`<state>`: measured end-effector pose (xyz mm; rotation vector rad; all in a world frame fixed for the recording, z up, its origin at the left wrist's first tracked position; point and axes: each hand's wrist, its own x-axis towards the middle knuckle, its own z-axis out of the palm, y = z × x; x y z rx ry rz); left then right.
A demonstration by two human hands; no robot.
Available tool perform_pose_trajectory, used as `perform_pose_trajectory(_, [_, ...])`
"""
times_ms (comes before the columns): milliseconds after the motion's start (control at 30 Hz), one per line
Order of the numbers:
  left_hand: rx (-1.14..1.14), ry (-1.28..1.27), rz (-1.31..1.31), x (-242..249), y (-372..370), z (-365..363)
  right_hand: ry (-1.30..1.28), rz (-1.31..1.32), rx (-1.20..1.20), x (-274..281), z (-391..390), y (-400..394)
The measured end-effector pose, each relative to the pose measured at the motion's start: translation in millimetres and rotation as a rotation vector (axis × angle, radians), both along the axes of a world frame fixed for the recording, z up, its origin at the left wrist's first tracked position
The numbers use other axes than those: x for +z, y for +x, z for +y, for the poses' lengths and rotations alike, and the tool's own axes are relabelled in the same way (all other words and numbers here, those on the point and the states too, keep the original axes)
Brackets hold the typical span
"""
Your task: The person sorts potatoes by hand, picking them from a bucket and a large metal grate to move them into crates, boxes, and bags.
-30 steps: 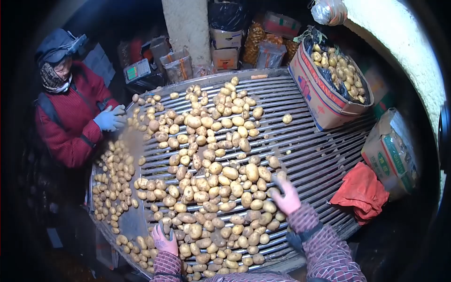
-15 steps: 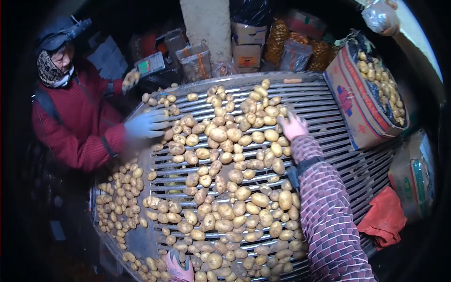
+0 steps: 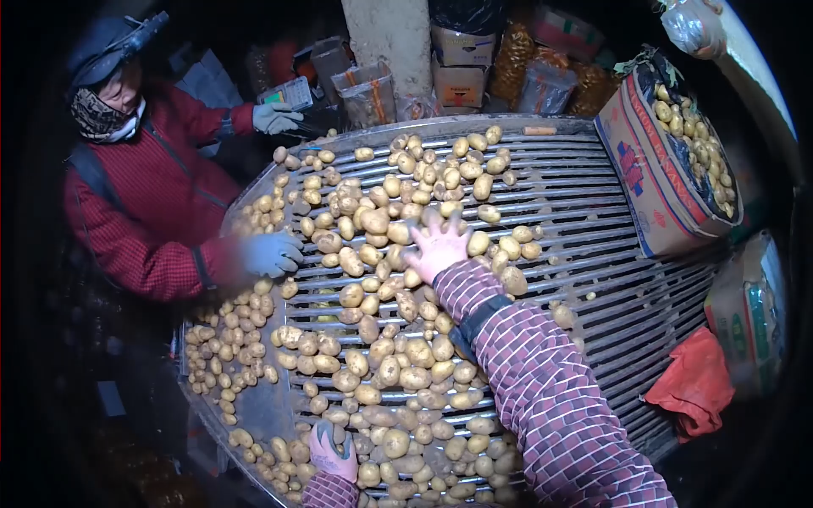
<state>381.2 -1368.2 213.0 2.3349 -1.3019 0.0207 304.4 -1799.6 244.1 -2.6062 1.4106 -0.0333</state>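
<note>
Many potatoes (image 3: pixel 415 351) lie loose over a table of metal bars (image 3: pixel 584 207). My right hand (image 3: pixel 440 244), in a pink glove, rests among them near the middle, fingers spread and touching several potatoes. Low in the view, my left hand (image 3: pixel 333 455), also in a pink glove, is beside the lower-left potatoes. Its thumb and fingers stand apart around a dark gap, with nothing seen between them.
Across the left side, a co-worker in a red top has a gloved hand (image 3: pixel 273 254) by the left potatoes. Smaller potatoes (image 3: pixel 233 347) fill the left edge. At right stand a carton of potatoes (image 3: pixel 656 178), another carton (image 3: pixel 745 317) and a red cloth (image 3: pixel 693 381).
My right hand has swept left across the bars, and potatoes around it have shifted. The co-worker's near hand has drawn back from the potatoes. My left hand stays low among the potatoes.
</note>
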Motion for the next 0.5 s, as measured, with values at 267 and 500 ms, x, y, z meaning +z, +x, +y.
perform_pose_trajectory(267, [0.021, -0.036, 0.002, 2, 1, 2, -0.039, -0.088, 0.233, 4, 96, -50])
perform_pose_trajectory(500, [0.003, -0.110, 0.070, 6, 2, 1, -0.091, -0.218, 0.318, 7, 159, -161])
